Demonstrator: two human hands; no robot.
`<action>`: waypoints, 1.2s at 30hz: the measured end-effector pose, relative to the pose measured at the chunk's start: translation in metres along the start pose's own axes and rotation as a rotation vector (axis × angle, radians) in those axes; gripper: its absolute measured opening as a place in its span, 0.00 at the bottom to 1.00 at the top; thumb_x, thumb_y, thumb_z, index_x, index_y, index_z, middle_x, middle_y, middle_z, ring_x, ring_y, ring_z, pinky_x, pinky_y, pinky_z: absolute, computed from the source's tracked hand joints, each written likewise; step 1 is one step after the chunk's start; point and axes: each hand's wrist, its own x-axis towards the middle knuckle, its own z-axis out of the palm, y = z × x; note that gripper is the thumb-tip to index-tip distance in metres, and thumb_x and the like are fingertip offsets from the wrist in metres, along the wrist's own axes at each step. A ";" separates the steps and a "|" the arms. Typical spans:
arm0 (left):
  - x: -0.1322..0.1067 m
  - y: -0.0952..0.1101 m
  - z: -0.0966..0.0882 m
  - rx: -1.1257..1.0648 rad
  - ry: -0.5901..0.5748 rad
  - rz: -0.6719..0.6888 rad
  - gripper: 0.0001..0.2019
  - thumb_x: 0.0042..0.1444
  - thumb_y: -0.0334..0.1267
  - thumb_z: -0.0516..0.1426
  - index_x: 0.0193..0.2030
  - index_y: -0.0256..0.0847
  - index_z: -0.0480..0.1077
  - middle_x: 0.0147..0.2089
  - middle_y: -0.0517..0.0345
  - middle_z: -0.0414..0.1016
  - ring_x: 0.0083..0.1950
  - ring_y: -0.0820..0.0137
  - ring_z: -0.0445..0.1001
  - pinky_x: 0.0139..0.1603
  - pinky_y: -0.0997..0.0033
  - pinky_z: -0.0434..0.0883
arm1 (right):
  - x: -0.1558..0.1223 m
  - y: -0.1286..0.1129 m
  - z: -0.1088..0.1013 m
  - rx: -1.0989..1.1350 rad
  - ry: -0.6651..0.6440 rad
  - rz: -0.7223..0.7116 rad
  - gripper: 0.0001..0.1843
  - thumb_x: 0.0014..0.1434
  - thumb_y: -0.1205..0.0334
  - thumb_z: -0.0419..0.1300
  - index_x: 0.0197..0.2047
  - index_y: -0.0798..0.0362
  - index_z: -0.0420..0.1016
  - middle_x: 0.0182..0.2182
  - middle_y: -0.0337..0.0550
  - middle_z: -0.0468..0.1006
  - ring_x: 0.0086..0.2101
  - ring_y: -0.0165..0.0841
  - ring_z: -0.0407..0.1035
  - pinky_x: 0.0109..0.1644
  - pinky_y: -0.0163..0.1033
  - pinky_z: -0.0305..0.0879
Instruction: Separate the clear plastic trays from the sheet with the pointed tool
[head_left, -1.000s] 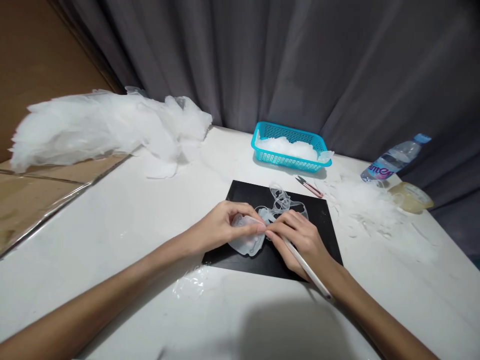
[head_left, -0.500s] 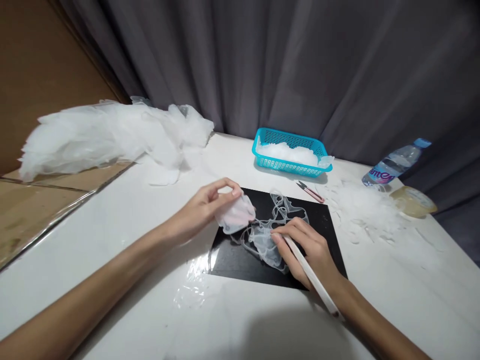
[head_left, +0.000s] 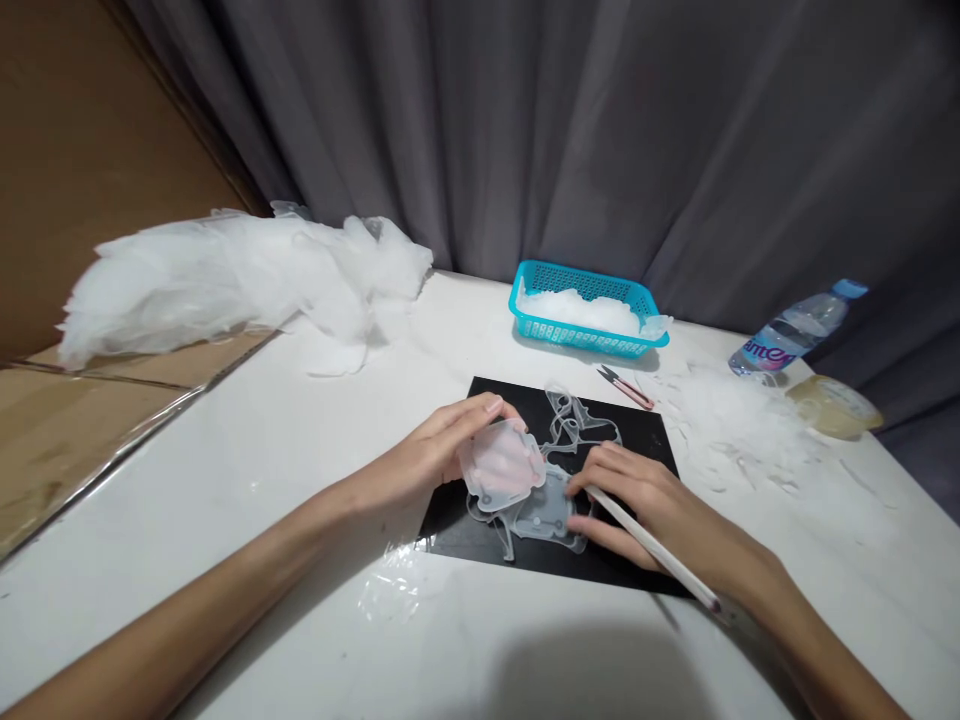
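Observation:
My left hand (head_left: 472, 440) is closed on a thin translucent white plastic piece (head_left: 501, 465) with a notched outline, holding it tilted above the black board (head_left: 637, 425). A second, similar translucent piece (head_left: 546, 505) lies on the board just below and to the right. My right hand (head_left: 634, 495) has its fingertips at this piece's right edge. A slim white stick-like tool (head_left: 652, 545) is tucked in that hand, its rear end pointing toward me; its tip is hidden. Stringy clear offcuts (head_left: 577, 425) lie behind the pieces on the board.
A blue basket (head_left: 589, 345) holding white pieces stands at the back. Beside the board are small pink-handled snips (head_left: 626, 388). White scraps (head_left: 739, 415), a water bottle (head_left: 795, 330) and a yellowish container (head_left: 836, 408) are on the right. A white sheet pile (head_left: 247, 275) covers the back left.
My left hand has turned its piece flatter toward the camera and moved it right. My right hand has shifted right, its fingers spreading from the offcuts to the lower piece's edge.

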 end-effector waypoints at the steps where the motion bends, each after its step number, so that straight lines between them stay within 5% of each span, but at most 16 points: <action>1: 0.000 0.000 0.001 -0.025 -0.009 -0.001 0.18 0.72 0.54 0.54 0.48 0.40 0.73 0.47 0.44 0.84 0.50 0.56 0.84 0.52 0.58 0.79 | -0.002 -0.001 -0.002 -0.019 -0.041 0.003 0.08 0.69 0.56 0.64 0.48 0.49 0.74 0.42 0.45 0.77 0.44 0.40 0.72 0.49 0.46 0.71; 11: 0.001 0.002 0.004 -0.083 0.007 -0.009 0.18 0.71 0.54 0.55 0.47 0.40 0.74 0.47 0.42 0.85 0.48 0.55 0.85 0.53 0.54 0.79 | -0.001 -0.015 0.008 -0.253 0.033 -0.175 0.08 0.71 0.69 0.54 0.41 0.51 0.73 0.35 0.45 0.76 0.37 0.39 0.71 0.46 0.48 0.70; 18: 0.003 0.001 0.000 -0.126 -0.032 -0.031 0.17 0.71 0.52 0.56 0.48 0.39 0.73 0.47 0.42 0.86 0.48 0.55 0.86 0.53 0.54 0.80 | -0.003 -0.012 0.001 0.380 0.194 0.014 0.06 0.70 0.66 0.56 0.40 0.49 0.70 0.41 0.45 0.79 0.43 0.36 0.75 0.49 0.42 0.71; 24: 0.004 0.002 0.000 -0.151 0.012 -0.022 0.15 0.70 0.49 0.59 0.48 0.38 0.73 0.47 0.42 0.85 0.49 0.53 0.86 0.53 0.53 0.79 | 0.002 -0.013 0.007 0.729 0.316 0.398 0.14 0.71 0.49 0.57 0.38 0.49 0.68 0.33 0.39 0.79 0.31 0.32 0.73 0.33 0.35 0.68; 27: 0.005 0.003 0.000 -0.117 0.031 -0.033 0.14 0.69 0.48 0.61 0.48 0.38 0.73 0.47 0.42 0.85 0.49 0.52 0.85 0.54 0.51 0.79 | 0.002 -0.012 0.004 0.576 0.226 0.485 0.10 0.70 0.54 0.57 0.37 0.49 0.69 0.27 0.36 0.77 0.26 0.31 0.70 0.29 0.34 0.63; 32: 0.004 0.001 0.002 -0.081 0.017 -0.049 0.13 0.69 0.48 0.60 0.48 0.39 0.74 0.48 0.44 0.85 0.53 0.54 0.84 0.56 0.54 0.78 | -0.005 -0.004 -0.008 0.187 0.057 0.339 0.06 0.68 0.64 0.57 0.37 0.49 0.71 0.29 0.35 0.76 0.28 0.30 0.70 0.33 0.34 0.62; 36: 0.004 -0.002 0.005 -0.081 -0.024 -0.080 0.16 0.71 0.51 0.56 0.50 0.40 0.74 0.51 0.42 0.84 0.54 0.53 0.84 0.56 0.54 0.78 | -0.010 -0.001 -0.012 0.101 0.002 0.334 0.05 0.68 0.60 0.61 0.39 0.48 0.72 0.29 0.34 0.76 0.27 0.30 0.69 0.33 0.34 0.62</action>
